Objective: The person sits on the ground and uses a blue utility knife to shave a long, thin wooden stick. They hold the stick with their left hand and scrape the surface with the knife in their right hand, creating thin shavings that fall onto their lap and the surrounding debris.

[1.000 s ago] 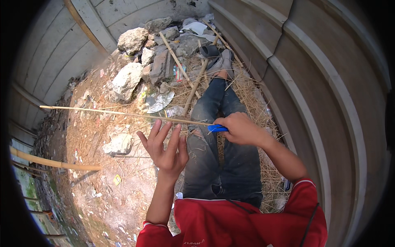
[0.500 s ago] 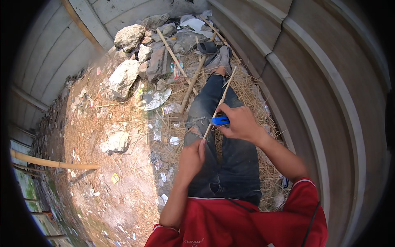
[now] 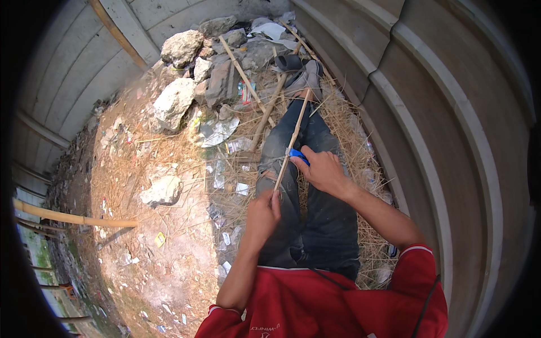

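Observation:
My left hand (image 3: 263, 216) is closed on the near end of a thin, pale bamboo stick (image 3: 295, 131). The stick slants away over my outstretched legs, its far end near my shoes. In my right hand (image 3: 325, 170) is a blue utility knife (image 3: 298, 156), gripped with the fingers wrapped round it. The knife's head lies against the stick about midway along, and its blade can barely be made out. Both hands are above the dark, torn jeans (image 3: 328, 225) on my legs.
A corrugated wall (image 3: 445, 141) rises close on my right. Pale rocks (image 3: 173, 103) and bamboo poles (image 3: 242, 70) lie ahead, beyond scattered litter and dry straw (image 3: 352, 138). A bamboo pole (image 3: 73, 216) juts in from the left.
The stick has swung left at its far end and points more straight ahead. My right hand has turned and shifted slightly, with the knife more angled. My left hand still grips the stick.

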